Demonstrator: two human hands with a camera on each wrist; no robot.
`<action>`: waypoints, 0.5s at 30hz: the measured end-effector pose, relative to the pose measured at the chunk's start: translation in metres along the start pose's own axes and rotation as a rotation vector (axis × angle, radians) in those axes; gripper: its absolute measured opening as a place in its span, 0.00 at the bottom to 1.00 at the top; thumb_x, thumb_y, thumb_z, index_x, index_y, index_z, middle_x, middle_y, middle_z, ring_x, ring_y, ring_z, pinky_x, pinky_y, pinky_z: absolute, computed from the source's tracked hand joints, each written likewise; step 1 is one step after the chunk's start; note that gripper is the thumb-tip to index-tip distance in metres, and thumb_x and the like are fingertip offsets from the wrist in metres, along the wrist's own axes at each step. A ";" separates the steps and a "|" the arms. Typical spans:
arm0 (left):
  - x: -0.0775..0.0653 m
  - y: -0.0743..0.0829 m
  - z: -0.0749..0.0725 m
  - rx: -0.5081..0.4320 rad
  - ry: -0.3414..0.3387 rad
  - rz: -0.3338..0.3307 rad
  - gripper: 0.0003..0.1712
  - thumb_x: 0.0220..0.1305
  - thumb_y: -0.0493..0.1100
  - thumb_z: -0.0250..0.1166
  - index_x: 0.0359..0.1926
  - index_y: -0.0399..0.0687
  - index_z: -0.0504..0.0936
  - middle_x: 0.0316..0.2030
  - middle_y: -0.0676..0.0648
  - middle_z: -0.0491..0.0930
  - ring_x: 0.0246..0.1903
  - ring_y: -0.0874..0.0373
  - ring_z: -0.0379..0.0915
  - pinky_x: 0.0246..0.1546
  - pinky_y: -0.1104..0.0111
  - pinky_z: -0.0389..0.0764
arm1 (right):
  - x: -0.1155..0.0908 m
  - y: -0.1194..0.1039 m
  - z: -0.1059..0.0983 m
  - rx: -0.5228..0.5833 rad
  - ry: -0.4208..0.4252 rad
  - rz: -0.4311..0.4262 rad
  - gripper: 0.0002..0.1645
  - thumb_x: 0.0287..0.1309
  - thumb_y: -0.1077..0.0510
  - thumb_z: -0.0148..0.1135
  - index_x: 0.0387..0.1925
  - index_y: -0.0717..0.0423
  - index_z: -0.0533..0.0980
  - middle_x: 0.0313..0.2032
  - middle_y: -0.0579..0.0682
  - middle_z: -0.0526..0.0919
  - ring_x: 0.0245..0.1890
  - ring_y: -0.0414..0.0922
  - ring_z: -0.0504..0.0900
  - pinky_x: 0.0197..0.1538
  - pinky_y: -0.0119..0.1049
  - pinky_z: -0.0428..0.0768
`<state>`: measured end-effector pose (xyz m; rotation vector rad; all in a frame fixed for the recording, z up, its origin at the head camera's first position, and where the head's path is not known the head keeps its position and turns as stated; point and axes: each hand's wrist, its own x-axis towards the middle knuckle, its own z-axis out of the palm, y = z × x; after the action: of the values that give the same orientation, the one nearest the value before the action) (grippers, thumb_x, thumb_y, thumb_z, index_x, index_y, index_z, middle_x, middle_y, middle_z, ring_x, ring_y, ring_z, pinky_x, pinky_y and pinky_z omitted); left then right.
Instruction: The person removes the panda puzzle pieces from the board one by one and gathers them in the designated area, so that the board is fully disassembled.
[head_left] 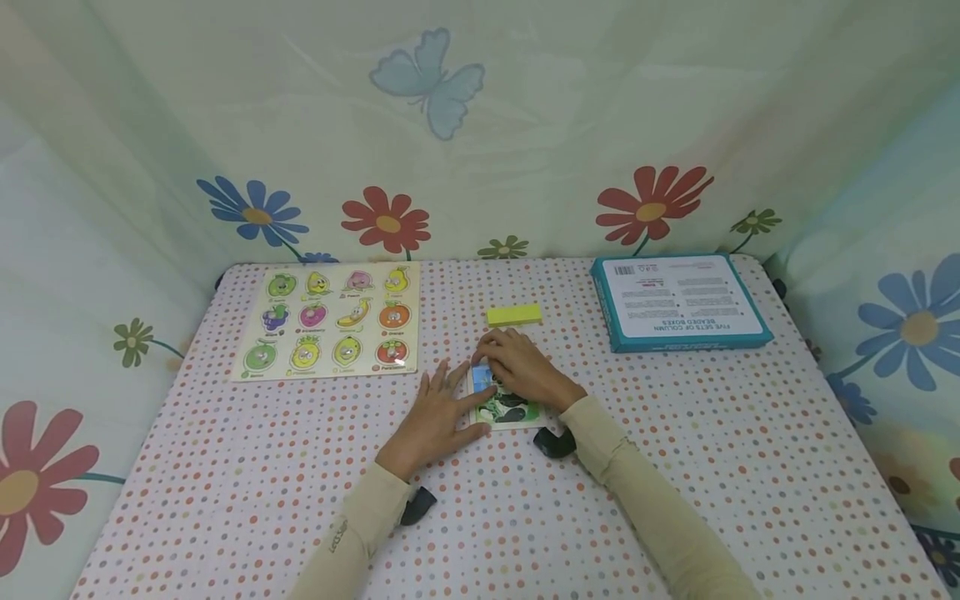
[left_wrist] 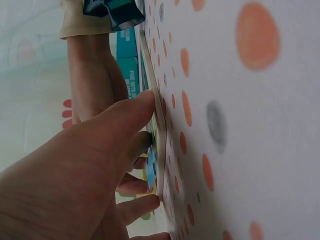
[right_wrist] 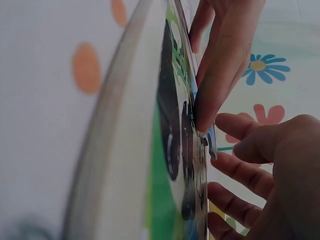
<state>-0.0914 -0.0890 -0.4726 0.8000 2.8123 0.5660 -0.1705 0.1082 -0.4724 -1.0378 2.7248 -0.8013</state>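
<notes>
A small jigsaw board [head_left: 517, 417] with a black, white and green animal picture, apparently a panda, lies on the dotted tablecloth. My left hand [head_left: 435, 421] spreads over its left side, thumb at the near edge and index finger pressing on the picture. Over the far part, my right hand [head_left: 517, 362] bends its fingers down and pinches a blue-printed puzzle piece [right_wrist: 212, 142]. That piece stands tilted up from the board in the right wrist view, close to the left index fingertip. The right fingers hide part of the picture from above.
Just beyond the board lies a yellow bar-shaped block [head_left: 513, 315]. A fruit puzzle board [head_left: 285, 340] is at the back left, and a teal-and-white box [head_left: 682, 304] at the back right. Black wrist-worn devices [head_left: 555, 442] hang under both sleeves. A flowered curtain [head_left: 540, 125] borders the table.
</notes>
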 end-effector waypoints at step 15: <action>0.006 0.006 0.002 0.031 -0.018 -0.039 0.35 0.65 0.67 0.54 0.70 0.68 0.62 0.73 0.37 0.47 0.70 0.28 0.35 0.62 0.32 0.46 | 0.002 0.000 0.000 0.118 -0.002 0.004 0.14 0.70 0.60 0.49 0.47 0.50 0.80 0.47 0.45 0.80 0.49 0.44 0.73 0.55 0.45 0.71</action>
<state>-0.0929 -0.0803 -0.4719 0.7506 2.8200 0.5073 -0.1717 0.1070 -0.4723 -1.0084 2.6399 -0.9469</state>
